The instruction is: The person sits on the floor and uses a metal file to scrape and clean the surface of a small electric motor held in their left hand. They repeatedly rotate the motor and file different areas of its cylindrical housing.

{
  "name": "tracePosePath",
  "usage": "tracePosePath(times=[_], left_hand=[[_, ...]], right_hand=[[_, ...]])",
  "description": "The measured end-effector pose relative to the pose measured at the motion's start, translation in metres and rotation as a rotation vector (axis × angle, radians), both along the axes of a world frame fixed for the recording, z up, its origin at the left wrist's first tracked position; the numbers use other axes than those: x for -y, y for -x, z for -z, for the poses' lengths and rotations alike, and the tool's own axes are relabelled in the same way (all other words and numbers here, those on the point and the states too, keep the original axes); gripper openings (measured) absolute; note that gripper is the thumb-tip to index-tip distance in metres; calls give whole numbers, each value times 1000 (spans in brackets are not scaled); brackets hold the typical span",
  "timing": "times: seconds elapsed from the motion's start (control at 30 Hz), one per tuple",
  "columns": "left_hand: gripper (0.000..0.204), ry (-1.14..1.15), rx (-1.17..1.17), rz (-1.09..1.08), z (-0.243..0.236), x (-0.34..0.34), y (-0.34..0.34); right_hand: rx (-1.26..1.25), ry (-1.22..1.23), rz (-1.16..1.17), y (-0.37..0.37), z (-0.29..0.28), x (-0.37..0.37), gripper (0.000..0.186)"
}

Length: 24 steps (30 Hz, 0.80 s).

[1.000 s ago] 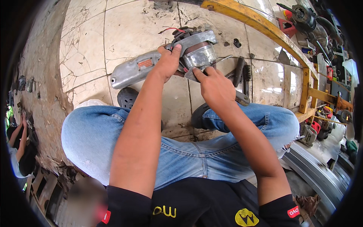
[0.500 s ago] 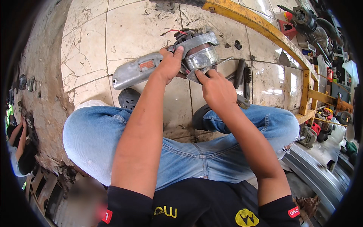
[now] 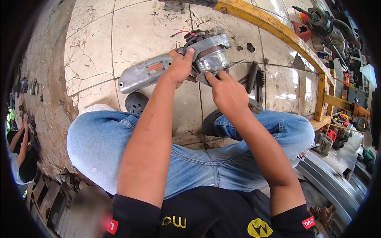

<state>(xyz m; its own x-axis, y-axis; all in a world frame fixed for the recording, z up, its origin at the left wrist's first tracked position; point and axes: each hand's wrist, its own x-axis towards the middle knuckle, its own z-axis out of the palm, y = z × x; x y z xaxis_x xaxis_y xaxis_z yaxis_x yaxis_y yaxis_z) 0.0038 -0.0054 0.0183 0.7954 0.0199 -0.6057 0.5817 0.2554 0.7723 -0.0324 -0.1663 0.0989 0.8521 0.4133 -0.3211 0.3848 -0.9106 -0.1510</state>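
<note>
A grey metal power tool [image 3: 143, 74], taken apart, lies on the tiles in front of me, with an orange-red label on its long casing. At its right end, the round motor housing [image 3: 213, 59] shows a brown band and loose red and black wires. My left hand [image 3: 180, 66] is closed around the tool where casing and housing meet, thumb on top. My right hand [image 3: 229, 92] pinches a thin flat grey piece [image 3: 203, 79] with a pointed corner against the housing's near side. Its exact kind is unclear. The fingertips partly cover it.
Beside my right hand lie a thin metal rod [image 3: 239, 62], a dark bar [image 3: 251, 77] and a wire brush [image 3: 260, 84]. A yellow steel frame [image 3: 274, 24] arches across the far right. Small dark parts [image 3: 250, 47] sit on the tiles. Another person's arms [image 3: 23, 141] show far left.
Almost nothing differs. Both hands keep the same hold on the tool and flat piece; the whole picture has shifted very slightly.
</note>
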Motion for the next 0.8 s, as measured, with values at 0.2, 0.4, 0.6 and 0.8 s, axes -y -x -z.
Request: tracePosePath(times=[0.2, 0.4, 0.6, 0.8], left_hand=[[73, 16, -22, 16, 3, -2, -1], [70, 22, -32, 3, -1, -2, -2], [72, 30, 9, 1, 5, -1, 0], [80, -2, -24, 12, 1, 0, 0]], right_hand=[[19, 15, -21, -2, 2, -4, 39], [-48, 29, -3, -1, -5, 2, 38], [-16, 7, -7, 4, 0, 6, 38], [3, 11, -17, -6, 2, -4, 39]])
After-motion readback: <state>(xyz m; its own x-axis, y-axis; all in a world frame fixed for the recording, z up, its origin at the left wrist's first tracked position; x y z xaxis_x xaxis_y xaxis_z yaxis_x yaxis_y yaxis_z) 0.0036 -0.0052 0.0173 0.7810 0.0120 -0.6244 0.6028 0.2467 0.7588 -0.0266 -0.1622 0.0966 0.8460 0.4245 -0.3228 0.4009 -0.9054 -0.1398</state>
